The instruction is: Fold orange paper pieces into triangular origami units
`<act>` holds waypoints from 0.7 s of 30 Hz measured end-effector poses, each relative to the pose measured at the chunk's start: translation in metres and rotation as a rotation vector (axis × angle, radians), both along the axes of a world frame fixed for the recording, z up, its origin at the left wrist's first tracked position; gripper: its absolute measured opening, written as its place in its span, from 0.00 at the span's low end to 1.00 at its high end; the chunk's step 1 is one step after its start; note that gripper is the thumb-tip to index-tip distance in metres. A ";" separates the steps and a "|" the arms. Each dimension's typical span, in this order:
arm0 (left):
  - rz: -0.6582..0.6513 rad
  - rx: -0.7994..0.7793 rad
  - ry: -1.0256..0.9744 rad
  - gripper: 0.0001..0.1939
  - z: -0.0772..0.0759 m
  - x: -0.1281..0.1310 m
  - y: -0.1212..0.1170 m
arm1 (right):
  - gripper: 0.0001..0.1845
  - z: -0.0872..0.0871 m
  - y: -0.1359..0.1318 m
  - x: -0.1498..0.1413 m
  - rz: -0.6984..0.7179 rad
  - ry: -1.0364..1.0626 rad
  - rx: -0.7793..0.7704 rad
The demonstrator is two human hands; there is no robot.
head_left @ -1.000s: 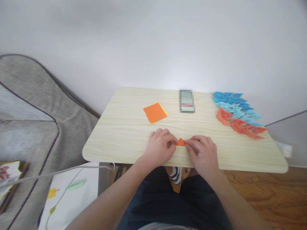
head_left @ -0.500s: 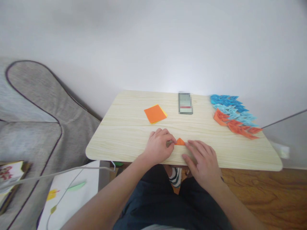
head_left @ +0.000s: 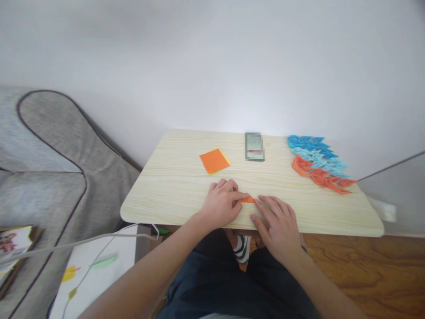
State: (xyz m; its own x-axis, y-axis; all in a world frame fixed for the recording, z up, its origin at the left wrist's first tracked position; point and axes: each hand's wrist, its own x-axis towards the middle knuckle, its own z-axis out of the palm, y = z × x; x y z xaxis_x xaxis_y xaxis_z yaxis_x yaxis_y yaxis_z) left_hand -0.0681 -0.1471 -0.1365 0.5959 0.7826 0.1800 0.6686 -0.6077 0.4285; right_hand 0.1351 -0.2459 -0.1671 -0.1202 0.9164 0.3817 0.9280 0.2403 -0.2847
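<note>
A small folded orange paper piece [head_left: 247, 200] lies on the light wooden table [head_left: 186, 186] near its front edge. My left hand [head_left: 222, 202] is curled, with its forefinger pressed on the piece's left side. My right hand [head_left: 276, 219] lies flat with its fingers stretched out, their tips touching the paper's right end. Most of the paper is hidden under the fingers.
A stack of square orange and yellow paper sheets [head_left: 214, 160] lies at the table's middle back, a phone [head_left: 254, 146] beside it. Several folded blue and orange paper pieces [head_left: 318, 165] are heaped at the back right. A grey sofa [head_left: 49, 155] stands left; wooden floor shows right.
The paper piece stood as a small triangle and now shows as a flat strip. My right hand went from pinching it to lying flat beside it. The view shifted slightly.
</note>
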 end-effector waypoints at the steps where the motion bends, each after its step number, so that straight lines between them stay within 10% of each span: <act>1: -0.001 -0.002 -0.003 0.18 0.000 0.000 0.000 | 0.21 0.000 0.002 -0.001 -0.006 0.011 0.006; 21: 0.074 -0.024 -0.340 0.13 -0.017 0.006 0.008 | 0.09 0.000 0.056 -0.004 0.016 0.343 -0.026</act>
